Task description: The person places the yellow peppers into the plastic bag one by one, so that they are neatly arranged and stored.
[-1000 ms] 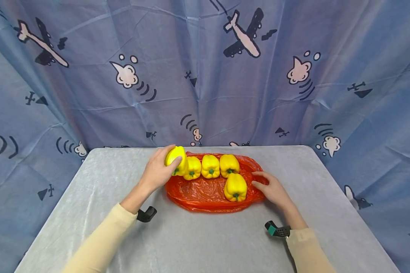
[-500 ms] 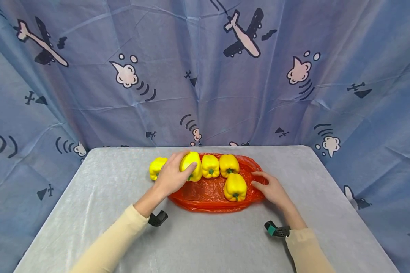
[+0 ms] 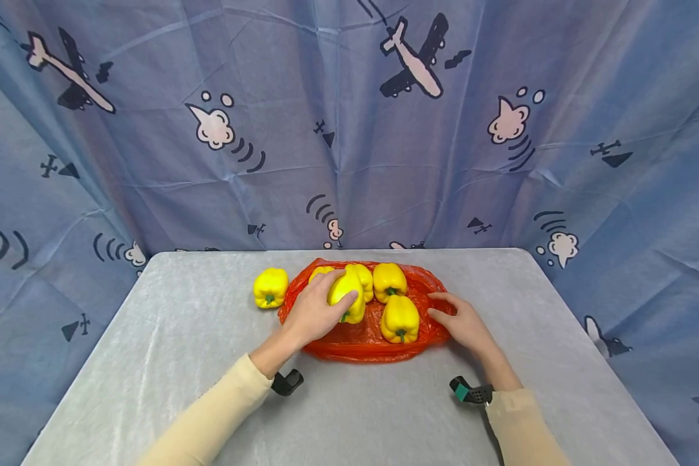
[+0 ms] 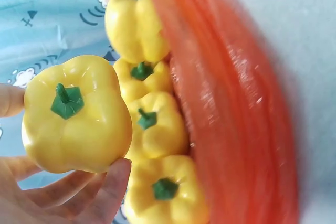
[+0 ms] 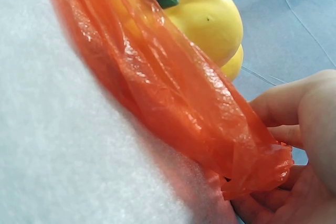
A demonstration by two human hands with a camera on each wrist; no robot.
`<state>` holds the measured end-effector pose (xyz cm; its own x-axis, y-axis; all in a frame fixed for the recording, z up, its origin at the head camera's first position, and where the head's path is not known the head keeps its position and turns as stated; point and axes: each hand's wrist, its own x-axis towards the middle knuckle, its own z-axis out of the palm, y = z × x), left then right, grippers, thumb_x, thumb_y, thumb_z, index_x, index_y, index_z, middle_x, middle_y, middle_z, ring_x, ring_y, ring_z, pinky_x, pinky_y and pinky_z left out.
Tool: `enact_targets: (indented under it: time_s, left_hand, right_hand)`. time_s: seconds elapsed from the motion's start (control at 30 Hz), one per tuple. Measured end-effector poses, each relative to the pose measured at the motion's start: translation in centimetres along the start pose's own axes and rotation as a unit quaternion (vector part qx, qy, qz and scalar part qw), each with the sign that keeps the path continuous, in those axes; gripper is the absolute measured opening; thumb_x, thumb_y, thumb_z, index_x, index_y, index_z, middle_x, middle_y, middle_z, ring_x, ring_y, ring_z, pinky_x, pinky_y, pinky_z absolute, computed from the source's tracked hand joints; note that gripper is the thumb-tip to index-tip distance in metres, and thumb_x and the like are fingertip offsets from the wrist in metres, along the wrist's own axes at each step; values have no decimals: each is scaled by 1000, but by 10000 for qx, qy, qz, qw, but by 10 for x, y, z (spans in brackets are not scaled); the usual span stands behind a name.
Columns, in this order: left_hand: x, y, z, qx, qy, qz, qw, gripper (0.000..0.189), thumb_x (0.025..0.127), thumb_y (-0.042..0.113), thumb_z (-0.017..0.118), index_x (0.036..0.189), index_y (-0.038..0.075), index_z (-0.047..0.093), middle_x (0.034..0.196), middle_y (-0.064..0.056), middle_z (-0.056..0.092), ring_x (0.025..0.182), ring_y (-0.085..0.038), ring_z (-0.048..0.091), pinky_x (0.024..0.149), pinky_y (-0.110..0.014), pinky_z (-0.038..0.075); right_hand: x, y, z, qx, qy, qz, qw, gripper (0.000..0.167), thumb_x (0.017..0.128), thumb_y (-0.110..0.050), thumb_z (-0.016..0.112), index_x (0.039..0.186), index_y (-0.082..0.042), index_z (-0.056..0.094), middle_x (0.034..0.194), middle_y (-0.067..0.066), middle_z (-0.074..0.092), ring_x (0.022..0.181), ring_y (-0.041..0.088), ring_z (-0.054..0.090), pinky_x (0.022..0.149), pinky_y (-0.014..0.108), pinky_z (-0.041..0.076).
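Note:
My left hand grips a yellow bell pepper, thumb on one side and fingers on the other. It hangs above a spread-open red plastic bag; in the left wrist view its green stem faces the camera. Inside the bag several more peppers sit, among them one at the back right and one in front of it. The held pepper and my hand partly cover the back-left ones. At the bag's right end, my right hand holds the gathered plastic between thumb and fingers.
Another yellow pepper stands on the grey table, just left of the bag. A blue patterned curtain hangs behind the table's back edge. Each wrist wears a dark camera mount, such as the one on the right.
My left hand has carried the pepper rightward and toward me, from the bag's left end to over its middle. This uncovered the pepper standing left of the bag. My right hand has stayed put.

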<state>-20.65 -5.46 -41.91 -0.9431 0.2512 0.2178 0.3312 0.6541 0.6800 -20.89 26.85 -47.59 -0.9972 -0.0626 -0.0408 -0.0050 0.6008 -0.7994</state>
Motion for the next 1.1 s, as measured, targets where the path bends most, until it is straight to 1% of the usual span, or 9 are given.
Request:
enact_targets:
  time_s: [0.23, 0.47, 0.7, 0.93, 1.1]
  left_hand:
    - [-5, -3, 13, 7, -216, 22, 9998, 60, 96, 51, 61, 143, 14, 55, 134, -12, 59, 116, -30, 58, 102, -47, 47]
    - [-10, -5, 19, -33, -431, -2, 9991, 62, 97, 54, 59, 144, 14, 55, 141, -12, 56, 129, -32, 53, 108, -52, 42]
    - [-12, -9, 31, -8, -564, 42, 9984, 64, 98, 55, 58, 144, 11, 54, 145, -11, 54, 133, -32, 51, 110, -52, 41]
    - [-11, -10, 42, -47, -595, -111, 9982, 65, 97, 57, 58, 143, 10, 54, 141, -14, 56, 129, -35, 53, 107, -54, 43]
    - [-10, -11, 48, -65, -589, -262, 9979, 67, 97, 58, 57, 143, 9, 54, 142, -15, 56, 131, -35, 52, 108, -54, 41]
  right_hand:
    - [1, 2, 0, 57, 2, -29, 10000, 46, 101, -24, 64, 141, -4, 55, 153, 27, 42, 144, 46, 31, 117, 65, 21]
    - [1, 2, 0, 64, 4, -57, 10000, 46, 101, -24, 64, 141, -4, 56, 151, 27, 44, 144, 46, 32, 117, 65, 22]
    - [2, 4, 1, 71, -7, -55, 10000, 47, 101, -25, 64, 141, -4, 55, 152, 28, 43, 144, 47, 31, 117, 66, 21]
    - [1, 5, 1, 73, -19, -72, 9999, 46, 101, -23, 63, 141, -3, 55, 152, 28, 42, 144, 48, 30, 116, 66, 21]
    - [0, 4, 1, 74, -15, -33, 10000, 45, 101, -23, 63, 141, -3, 55, 153, 28, 42, 144, 47, 30, 116, 66, 21]
